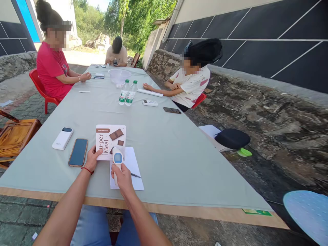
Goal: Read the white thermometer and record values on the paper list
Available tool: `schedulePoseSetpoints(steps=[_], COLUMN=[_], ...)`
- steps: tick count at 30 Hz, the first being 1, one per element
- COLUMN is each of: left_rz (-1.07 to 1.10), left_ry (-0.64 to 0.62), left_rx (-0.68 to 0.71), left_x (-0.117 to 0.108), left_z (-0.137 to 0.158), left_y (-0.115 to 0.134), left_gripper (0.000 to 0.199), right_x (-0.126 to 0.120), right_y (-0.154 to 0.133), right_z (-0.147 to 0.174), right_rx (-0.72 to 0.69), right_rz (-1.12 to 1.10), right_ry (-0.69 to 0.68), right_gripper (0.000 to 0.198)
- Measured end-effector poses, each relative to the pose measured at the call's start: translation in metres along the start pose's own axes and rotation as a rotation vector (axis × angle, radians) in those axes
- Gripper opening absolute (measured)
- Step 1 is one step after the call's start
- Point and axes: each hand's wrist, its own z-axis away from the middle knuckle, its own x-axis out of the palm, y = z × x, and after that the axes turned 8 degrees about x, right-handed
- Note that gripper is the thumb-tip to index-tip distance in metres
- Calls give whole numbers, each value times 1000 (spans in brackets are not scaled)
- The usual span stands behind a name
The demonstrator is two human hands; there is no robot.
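Left hand point(92, 158) grips a NutriMotion packet point(116, 132) by its lower left, thumb across the front; packet held upright above the near part of the table point(174, 160), printed side towards the wearer. Right hand point(124, 178) closed round the handle of a white handheld thermometer point(118, 158), blue-framed screen facing the wearer; its head overlaps the packet's lower right corner (contact between the two cannot be told from this angle). Beneath: white paper point(135, 163) with a dark pen point(135, 175) on it, partly behind the right hand. Left of the left hand: a phone point(78, 152), screen dark, and just beside it a white power bank point(62, 139). Further out: two water bottles point(127, 93) standing together, a white device point(150, 103), a second phone point(172, 110) near the right edge, and a translucent basin point(120, 74) beyond. Three other people seated around the table.
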Motion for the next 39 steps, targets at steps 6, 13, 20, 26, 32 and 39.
schedulePoseSetpoints(steps=[6, 13, 20, 26, 32, 39], left_rz=[10, 3, 1, 6, 5, -42], left_ry=[-9, -13, -12, -22, -15, -16], left_rx=[2, -8, 0, 2, 6, 53], left_x=[0, 0, 0, 0, 1, -2], left_z=[0, -1, 0, 0, 1, -1], left_y=[1, 1, 1, 2, 4, -1], left_gripper=[61, 61, 59, 60, 59, 62], right_x=[-1, -1, -2, -3, -2, -4], right_y=[3, 3, 5, 7, 5, -27], right_z=[-2, -2, -3, -4, 0, 26], right_rx=[-14, -12, -3, -5, 8, -71], right_rz=[-2, 9, 15, 6, 5, -40], right_ry=[2, 25, 11, 19, -6, -33], right_gripper=[28, 27, 28, 28, 29, 26])
